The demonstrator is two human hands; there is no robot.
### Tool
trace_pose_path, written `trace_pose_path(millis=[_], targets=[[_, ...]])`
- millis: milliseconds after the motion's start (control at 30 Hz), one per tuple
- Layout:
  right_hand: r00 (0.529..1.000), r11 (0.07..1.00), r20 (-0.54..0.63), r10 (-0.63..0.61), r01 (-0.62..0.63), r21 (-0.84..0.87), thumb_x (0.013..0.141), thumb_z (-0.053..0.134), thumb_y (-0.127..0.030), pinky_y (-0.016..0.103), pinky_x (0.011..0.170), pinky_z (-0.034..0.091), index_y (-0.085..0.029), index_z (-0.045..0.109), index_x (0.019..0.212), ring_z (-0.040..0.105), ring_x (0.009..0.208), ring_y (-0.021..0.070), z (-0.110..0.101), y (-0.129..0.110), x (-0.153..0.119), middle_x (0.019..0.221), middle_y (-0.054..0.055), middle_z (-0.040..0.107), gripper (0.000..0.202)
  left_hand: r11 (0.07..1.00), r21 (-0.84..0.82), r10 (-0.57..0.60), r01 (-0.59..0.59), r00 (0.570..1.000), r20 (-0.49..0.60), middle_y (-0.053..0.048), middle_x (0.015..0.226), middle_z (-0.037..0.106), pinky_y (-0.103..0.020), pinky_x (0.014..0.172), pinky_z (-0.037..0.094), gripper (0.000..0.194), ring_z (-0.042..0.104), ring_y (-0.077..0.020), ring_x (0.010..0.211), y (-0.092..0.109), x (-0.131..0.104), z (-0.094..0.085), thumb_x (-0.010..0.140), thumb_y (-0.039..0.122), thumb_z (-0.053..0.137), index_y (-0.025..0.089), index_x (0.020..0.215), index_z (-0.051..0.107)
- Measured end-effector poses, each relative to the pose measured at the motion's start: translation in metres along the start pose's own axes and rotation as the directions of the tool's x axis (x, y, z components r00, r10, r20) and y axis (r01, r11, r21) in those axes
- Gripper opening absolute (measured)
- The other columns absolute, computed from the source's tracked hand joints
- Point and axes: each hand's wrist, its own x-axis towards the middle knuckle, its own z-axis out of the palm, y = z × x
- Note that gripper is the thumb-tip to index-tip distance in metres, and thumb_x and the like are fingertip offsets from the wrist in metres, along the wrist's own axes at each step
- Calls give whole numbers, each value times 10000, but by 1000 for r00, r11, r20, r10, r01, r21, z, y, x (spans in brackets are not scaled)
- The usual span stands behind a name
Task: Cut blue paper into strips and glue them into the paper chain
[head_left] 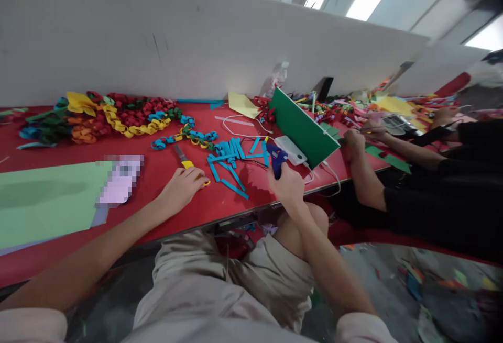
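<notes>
My left hand (181, 190) rests on the red table, its fingers closed round the yellow handle of a utility knife (184, 158). The knife's blade end points away from me. In my right hand (288, 183) is a dark blue glue gun (277, 158), held near the table's front edge. Between the two hands lie several blue paper strips (231, 155), loosely piled. A paper chain (200, 139) in blue, yellow and green lies just behind the strips. Beside the glue gun is a white power strip (291, 150) with cables.
A green board (302, 128) leans upright right of my right hand. Colourful paper chains (129, 115) are heaped back left. Green sheets (47, 201) and a phone-like pixelated item (120, 180) lie left. A bottle (279, 77) stands by the partition. Another person's arms (365, 175) are at the right.
</notes>
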Motion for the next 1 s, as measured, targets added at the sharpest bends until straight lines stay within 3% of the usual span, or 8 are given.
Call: trace_pose_path(millis=[200,367,500,633,733,867,933,1000], targets=[[999,999,13,35,-35,10,1007,473,-433,357,845,476,-70,632,1194,722,997,319,7,0,41,1029,225,733,439,998,29,-48,49,998,-37,-120,1196,692,-390,847,412,304,613,-274,1125,-2,-12,-4,1034,208,446,220,1219,687],[997,997,5,78,-78,23,1021,440,-453,396,850,493,-44,636,1185,728,997,360,20,5,41,1016,251,726,482,997,-4,-81,80,996,-41,-117,1284,673,-386,906,442,302,604,-260,1194,1,-15,-4,1040,212,438,215,1231,673],[995,994,-1,101,-100,38,1010,452,-485,401,844,502,-94,646,1182,733,978,354,25,16,33,1020,217,738,469,992,-62,-116,113,991,-64,-132,1332,649,-424,953,460,308,594,-272,1218,18,-7,-3,1046,247,437,186,1262,649],[988,987,-45,151,-148,55,1029,388,-496,392,843,502,-121,642,1176,729,981,332,24,23,28,1041,195,743,477,989,-138,-60,50,996,-70,-93,1339,655,-432,1021,450,304,575,-245,1255,51,29,-3,1039,253,460,208,1282,636],[984,985,-72,162,-158,66,1037,362,-502,373,826,495,-128,652,1140,727,966,317,20,28,25,1020,188,746,484,983,-183,-30,17,997,-69,-80,1336,654,-411,1004,469,315,579,-227,1244,75,73,4,1031,229,450,211,1295,622],[984,988,-105,147,-140,65,1040,366,-490,356,791,483,-122,657,1123,729,929,310,18,36,19,979,182,748,477,979,-201,-45,32,997,-62,-103,1300,660,-418,989,486,317,584,-255,1225,90,130,22,989,161,469,178,1261,632],[986,991,-110,129,-123,62,1035,392,-491,352,768,481,-119,659,1111,731,897,308,20,39,16,952,179,746,464,979,-199,-65,52,996,-59,-131,1301,652,-440,1000,485,330,578,-279,1229,95,145,30,974,145,480,158,1269,626],[989,993,-105,105,-99,62,1026,435,-503,355,754,481,-118,657,1104,731,870,309,25,40,16,931,176,742,451,979,-199,-62,50,997,-55,-138,1317,641,-452,1022,479,336,568,-286,1244,100,146,32,976,150,482,155,1283,618]])
